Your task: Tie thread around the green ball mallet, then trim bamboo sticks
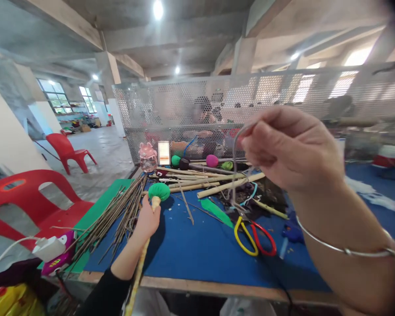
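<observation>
My left hand (147, 218) is closed round a bamboo stick (138, 268) just below its green fabric ball head (159, 191), holding it over the blue table (191, 250). My right hand (289, 147) is raised near the camera, fingers pinched on a thin grey wire or thread (234, 171) that loops and hangs down toward the table. A silver bangle (345, 250) circles my right wrist.
Scissors with yellow and red handles (254, 237) lie in the table's middle. A bundle of thin sticks (115, 215) lies left, bamboo rods (213, 182) and coloured balls farther back. Red chairs (36, 202) stand left. A perforated mesh screen (250, 105) has people behind it.
</observation>
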A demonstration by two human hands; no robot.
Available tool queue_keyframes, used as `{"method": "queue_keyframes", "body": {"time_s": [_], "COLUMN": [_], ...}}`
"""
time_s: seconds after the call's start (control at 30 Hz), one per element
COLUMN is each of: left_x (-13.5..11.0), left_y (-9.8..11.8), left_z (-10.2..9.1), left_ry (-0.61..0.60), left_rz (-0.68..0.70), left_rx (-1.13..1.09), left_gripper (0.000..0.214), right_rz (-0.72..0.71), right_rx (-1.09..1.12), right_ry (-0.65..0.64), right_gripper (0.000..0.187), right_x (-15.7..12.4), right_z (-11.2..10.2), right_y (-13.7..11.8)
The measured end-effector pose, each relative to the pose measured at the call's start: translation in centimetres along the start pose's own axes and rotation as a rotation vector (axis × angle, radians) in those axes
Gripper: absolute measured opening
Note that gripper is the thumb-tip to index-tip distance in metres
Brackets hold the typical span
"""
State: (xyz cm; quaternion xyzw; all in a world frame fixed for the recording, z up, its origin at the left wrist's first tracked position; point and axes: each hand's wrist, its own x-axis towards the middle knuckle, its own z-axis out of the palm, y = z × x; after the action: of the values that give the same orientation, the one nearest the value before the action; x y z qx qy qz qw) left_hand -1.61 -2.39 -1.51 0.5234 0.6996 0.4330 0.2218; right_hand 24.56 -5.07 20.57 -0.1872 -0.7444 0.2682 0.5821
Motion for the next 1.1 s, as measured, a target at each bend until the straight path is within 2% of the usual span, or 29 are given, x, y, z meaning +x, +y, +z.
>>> {"method": "queue_keyframes", "body": {"time_s": [0.1,0.17,0.2,0.27,0.33,0.4,0.47,0.53,0.57,0.6,0.63,0.7,0.73,0.77,0.83,0.9,0.93,0.97,1.03,1.1], "left_x": [-1.5,-3.3,-4.4,-6.4,-8.0,-8.9,-9.2,-9.3,-9.2,-9.2,-9.3,-9.5,-9.5,-9.6,-9.5,-8.7,-8.1,-7.3,-5.3,-2.9], "left_y": [1.8,4.2,5.6,8.2,9.9,10.2,9.3,7.8,7.1,6.6,6.3,6.4,6.9,7.4,8.6,9.2,9.2,9.0,8.1,6.9], "left_z": [-0.2,-0.4,-0.6,-0.9,-1.6,-2.8,-4.6,-6.7,-7.7,-8.6,-9.3,-10.1,-10.2,-10.0,-9.5,-9.0,-9.0,-9.0,-9.1,-9.0], "left_ry": [0.108,0.138,0.063,-0.233,-0.499,-0.586,-0.525,-0.42,-0.363,-0.305,-0.247,-0.177,-0.189,-0.226,-0.325,-0.315,-0.252,-0.178,-0.06,-0.061], "left_rz": [0.172,0.295,0.335,0.302,0.186,0.094,0.05,0.044,0.052,0.072,0.107,0.215,0.286,0.364,0.509,0.595,0.608,0.601,0.548,0.492], "left_rx": [0.166,0.015,-0.158,-0.555,-0.783,-0.915,-0.968,-0.924,-0.867,-0.781,-0.674,-0.419,-0.294,-0.186,-0.048,0.01,0.028,0.049,0.109,0.177], "left_gripper": [0.049,0.044,0.041,0.043,0.04,0.031,0.029,0.029,0.028,0.028,0.028,0.026,0.024,0.023,0.021,0.023,0.024,0.026,0.029,0.032], "right_rz": [0.024,0.029,0.015,-0.019,-0.011,0.047,0.113,0.182,0.225,0.3,0.377,0.464,0.439,0.353,0.315,0.379,0.493,0.609,0.805,0.867], "right_rx": [-0.338,-0.527,-0.584,-0.662,-0.739,-0.821,-0.881,-0.93,-0.958,-0.993,-1.02,-0.997,-0.925,-0.783,-0.392,0.059,0.235,0.356,0.453,0.344], "right_ry": [-0.31,-0.548,-0.628,-0.661,-0.502,-0.171,0.198,0.441,0.491,0.46,0.371,0.09,-0.045,-0.151,-0.336,-0.575,-0.647,-0.641,-0.503,-0.332], "right_gripper": [0.015,0.016,0.016,0.014,0.017,0.024,0.028,0.03,0.028,0.025,0.021,0.018,0.028,0.042,0.061,0.072,0.062,0.051,0.034,0.032], "right_x": [-2.1,-3.1,-3.5,-3.8,-3.2,-1.8,-0.2,0.7,0.8,0.6,0.1,-1.8,-3.0,-4.4,-7.1,-9.6,-10.5,-11.2,-11.7,-11.3], "right_z": [0.6,2.0,2.9,4.2,4.0,1.8,-2.1,-6.1,-7.5,-8.3,-8.4,-6.3,-4.3,-1.8,3.4,7.7,9.1,10.0,10.6,10.2], "right_y": [-0.7,0.4,1.2,2.8,4.4,6.0,7.6,9.2,9.8,10.2,10.3,9.6,8.9,8.1,6.5,5.5,5.4,5.5,6.4,8.0]}}
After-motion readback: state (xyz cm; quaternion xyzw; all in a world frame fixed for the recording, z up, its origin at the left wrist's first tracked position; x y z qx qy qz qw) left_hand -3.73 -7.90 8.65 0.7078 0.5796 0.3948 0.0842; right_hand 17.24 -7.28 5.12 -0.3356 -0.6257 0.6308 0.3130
